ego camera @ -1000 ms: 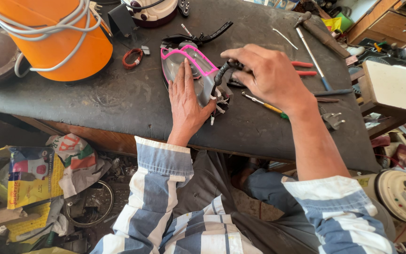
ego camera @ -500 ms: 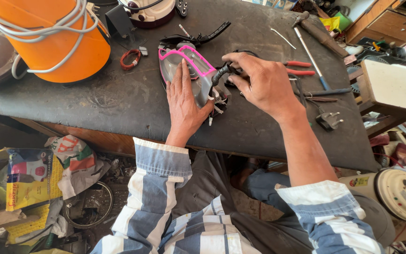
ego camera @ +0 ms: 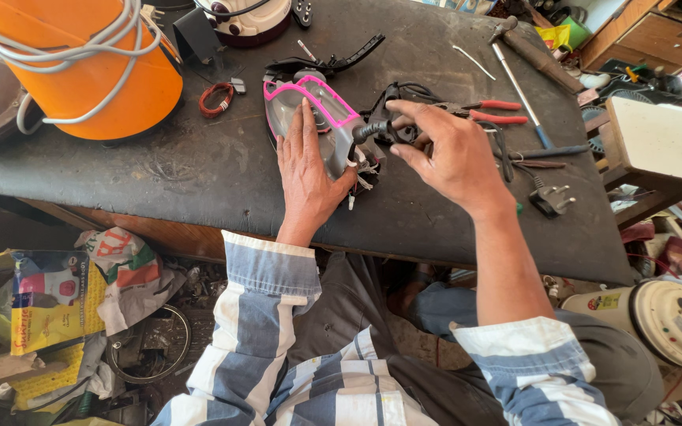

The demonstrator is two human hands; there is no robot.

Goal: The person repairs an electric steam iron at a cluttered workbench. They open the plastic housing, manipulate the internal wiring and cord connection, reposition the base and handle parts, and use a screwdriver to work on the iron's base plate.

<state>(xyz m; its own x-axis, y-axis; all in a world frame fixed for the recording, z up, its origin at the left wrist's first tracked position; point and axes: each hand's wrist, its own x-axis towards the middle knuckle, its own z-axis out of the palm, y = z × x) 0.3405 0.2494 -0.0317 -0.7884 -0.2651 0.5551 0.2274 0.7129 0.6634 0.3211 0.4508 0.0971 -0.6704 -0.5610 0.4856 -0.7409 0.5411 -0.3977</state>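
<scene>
Head view: my left hand [ego camera: 307, 170] lies flat, fingers together, pressing the grey-pink iron [ego camera: 317, 118] on the dark workbench [ego camera: 199, 166]; my right hand [ego camera: 444, 150] fingers pinch its black cord sleeve [ego camera: 372, 128] at the iron's rear end

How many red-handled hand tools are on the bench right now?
1 that shows clearly: red-handled pliers on the dark bench, just beyond the right hand, beside the hammer. The hand and the black cord may hide others.
</scene>
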